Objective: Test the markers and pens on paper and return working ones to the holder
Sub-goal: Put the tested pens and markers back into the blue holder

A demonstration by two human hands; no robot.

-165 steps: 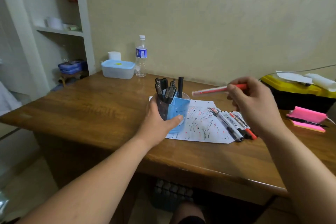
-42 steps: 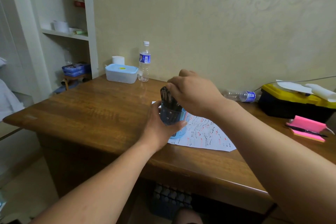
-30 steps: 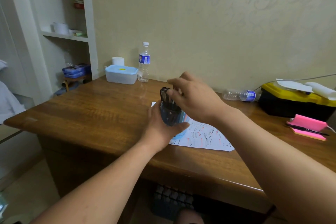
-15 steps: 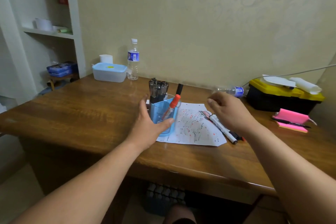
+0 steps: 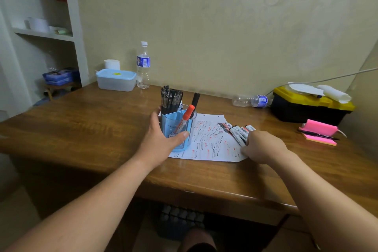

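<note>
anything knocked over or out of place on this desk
One clear bottle lies on its side at the back of the desk, beside the black and yellow toolbox; the other bottle stands upright. No spill shows.

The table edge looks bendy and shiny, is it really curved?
Head view: the wide lens bows the table edge, it is likely straight; pale glare runs along its front lip; the scribbles on the paper look sharp.

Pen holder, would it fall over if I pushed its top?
Possibly: tall pens stick out high above the pen holder, making it top-heavy. It is likely light, thin plastic. The left hand gripping it probably steadies it.
</note>
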